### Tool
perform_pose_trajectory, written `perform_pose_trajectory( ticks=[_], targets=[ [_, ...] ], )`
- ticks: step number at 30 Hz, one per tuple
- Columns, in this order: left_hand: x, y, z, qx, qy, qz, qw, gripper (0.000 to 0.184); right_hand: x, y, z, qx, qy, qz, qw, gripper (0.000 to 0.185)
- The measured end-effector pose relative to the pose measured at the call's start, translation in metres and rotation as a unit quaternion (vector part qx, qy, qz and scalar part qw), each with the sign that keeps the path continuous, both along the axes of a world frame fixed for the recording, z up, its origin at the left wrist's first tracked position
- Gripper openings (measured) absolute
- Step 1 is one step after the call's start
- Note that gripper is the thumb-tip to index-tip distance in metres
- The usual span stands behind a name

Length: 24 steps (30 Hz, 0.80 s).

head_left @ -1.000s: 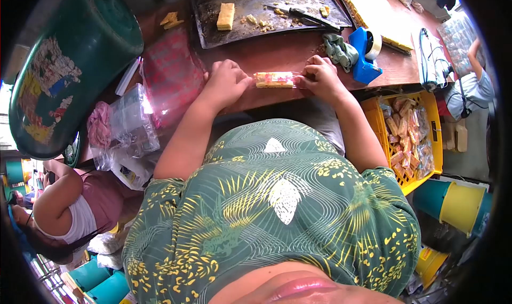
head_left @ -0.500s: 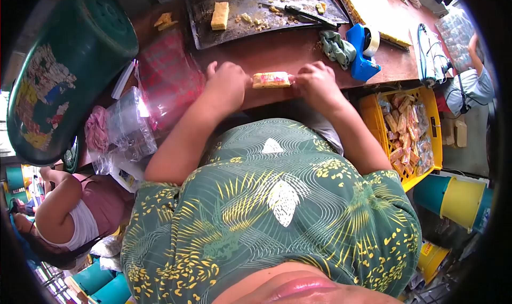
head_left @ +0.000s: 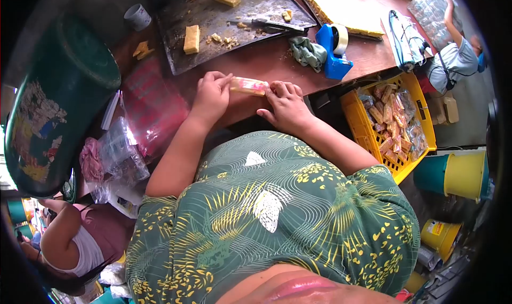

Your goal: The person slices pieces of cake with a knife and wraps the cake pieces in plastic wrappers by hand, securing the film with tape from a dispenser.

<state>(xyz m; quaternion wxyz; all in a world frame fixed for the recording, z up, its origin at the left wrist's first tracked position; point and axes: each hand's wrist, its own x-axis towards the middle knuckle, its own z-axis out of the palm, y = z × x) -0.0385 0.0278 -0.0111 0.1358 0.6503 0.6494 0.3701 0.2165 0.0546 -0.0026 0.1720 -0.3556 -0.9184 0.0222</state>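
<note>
A cake bar in clear, red-printed wrapping [head_left: 249,86] lies across between my two hands, near the table's front edge. The fingers of my left hand [head_left: 212,95] pinch the left end of the wrapper. At the other end, my right hand [head_left: 288,106] has its fingertips closed on the wrapper, with the thumb held out to the side. Red-printed plastic wrappers [head_left: 152,109] lie left of my left forearm. Beyond my hands, a dark baking tray [head_left: 184,16] carries two cake bars, a knife [head_left: 280,26] and crumbs.
A blue tape dispenser [head_left: 333,53] and a grey-green cloth [head_left: 308,53] sit to the right. A yellow crate [head_left: 354,115] of wrapped bars stands beside the table. A large green tub [head_left: 69,85] rises at left. Other people are at both sides; a cake slab [head_left: 341,5] lies behind.
The view has shifted, so the table things appear further left. My hands are closer together around the wrapped bar, and my right hand has turned flatter, its back upward.
</note>
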Motion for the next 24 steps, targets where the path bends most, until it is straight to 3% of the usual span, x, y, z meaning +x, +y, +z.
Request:
perform_pose_trajectory(
  ticks=[3,6,9,12,13,14,15,16,17,20,21,24],
  targets=[
    [0.001,-0.003,0.017,-0.032,0.162,0.044,0.985,0.022,0.003,0.001,0.001,-0.038,-0.010,-0.001,0.999,0.074],
    [0.000,-0.008,0.007,-0.037,0.242,-0.003,0.970,0.034,0.005,-0.001,0.003,-0.052,-0.011,0.000,0.999,0.077],
    [0.020,-0.025,0.001,0.036,0.352,0.018,0.935,0.048,0.005,0.001,0.000,-0.041,-0.024,0.000,0.999,0.083],
    [0.027,-0.021,0.010,0.028,0.213,0.008,0.977,0.063,0.005,-0.002,-0.007,-0.044,-0.022,0.004,0.999,0.089],
    [0.025,-0.011,0.017,-0.026,0.063,-0.020,0.997,0.054,0.004,-0.003,-0.009,-0.048,-0.018,0.006,0.999,0.092],
    [0.023,-0.002,0.014,-0.070,-0.160,-0.029,0.984,0.048,0.003,-0.003,-0.009,-0.051,-0.012,0.008,0.999,0.094],
    [0.023,0.006,0.015,-0.109,-0.374,-0.038,0.920,0.043,0.000,-0.001,-0.010,-0.037,0.044,0.002,0.998,0.093],
    [0.024,0.011,0.015,-0.144,-0.569,-0.047,0.808,0.038,-0.002,0.000,-0.010,-0.024,0.101,-0.004,0.995,0.092],
    [0.024,0.011,0.014,-0.161,-0.636,-0.056,0.753,0.027,-0.002,0.001,-0.010,-0.011,0.156,-0.009,0.988,0.091],
    [0.041,0.008,0.013,-0.173,-0.535,-0.117,0.819,0.029,0.005,0.018,0.011,-0.027,0.310,0.083,0.947,0.077],
    [0.045,0.014,0.003,-0.098,-0.417,-0.151,0.891,0.034,0.005,0.020,0.021,-0.013,0.345,0.109,0.932,0.054],
    [0.039,0.029,-0.016,0.034,-0.112,-0.173,0.978,0.040,0.015,0.022,0.006,0.072,0.247,0.135,0.957,0.036]
  ],
)
